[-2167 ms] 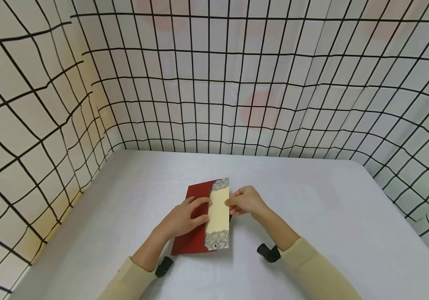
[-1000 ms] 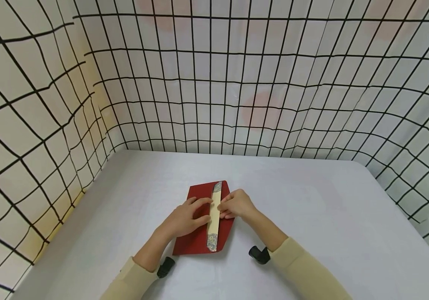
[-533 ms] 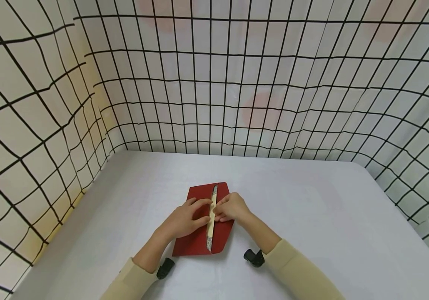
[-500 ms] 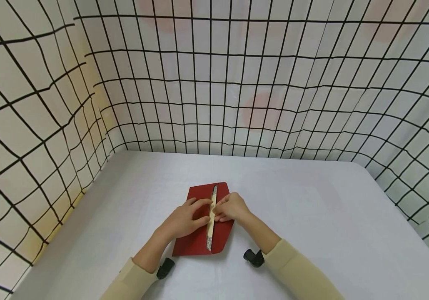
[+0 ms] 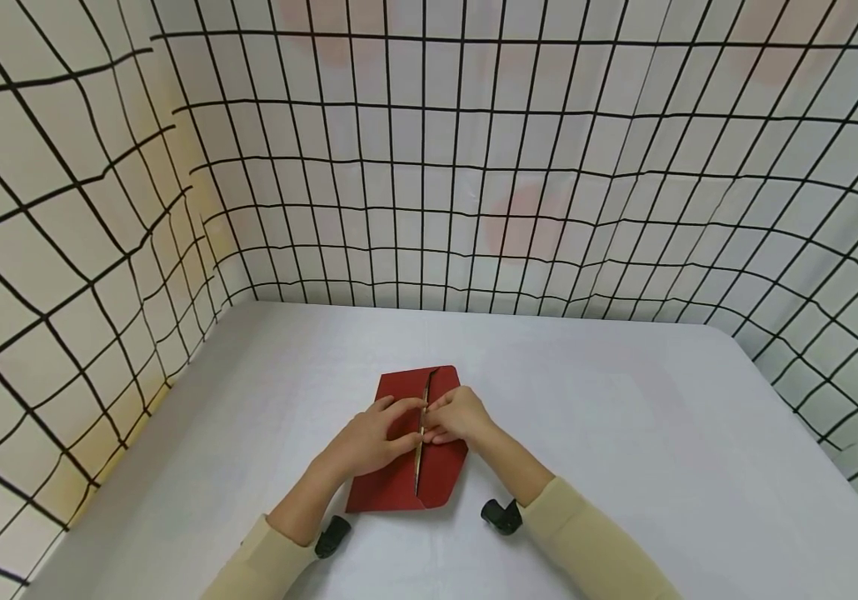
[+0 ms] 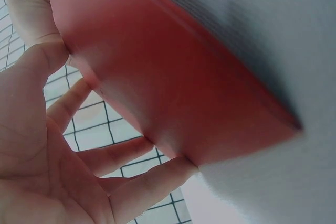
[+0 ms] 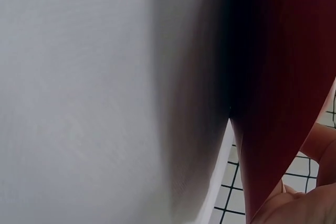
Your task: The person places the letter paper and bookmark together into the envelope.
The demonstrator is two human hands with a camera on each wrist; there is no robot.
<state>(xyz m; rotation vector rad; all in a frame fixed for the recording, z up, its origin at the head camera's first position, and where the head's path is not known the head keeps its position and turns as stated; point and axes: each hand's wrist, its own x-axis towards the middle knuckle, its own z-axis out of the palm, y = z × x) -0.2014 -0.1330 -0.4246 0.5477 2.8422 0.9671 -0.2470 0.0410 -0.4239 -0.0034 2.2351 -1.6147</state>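
Note:
A red envelope [image 5: 387, 483] lies on the white table in the head view, its flap open toward the right. Only a thin sliver of a cream card [image 5: 418, 458] shows along the envelope's mouth; the rest of it is hidden inside. My left hand [image 5: 365, 437] rests on the envelope's body, fingers spread and tips at the mouth. Over the flap, my right hand [image 5: 462, 418] pinches the card's edge right at the opening. The left wrist view shows the envelope [image 6: 152, 72] close up, with fingertips touching its edge. In the right wrist view, the hand [image 7: 310, 198] is partly hidden behind the red paper.
A white table [image 5: 609, 417] extends around the envelope. Black grid netting [image 5: 444, 167] stands along the back and both sides. A small black wrist camera [image 5: 502, 517] sits by the right sleeve, and another black camera [image 5: 333, 537] by the left.
The cream card with patterned ends has slid leftward into the envelope, from a wide strip to a sliver. My right hand has moved left with it, uncovering the flap. The left hand has stayed put.

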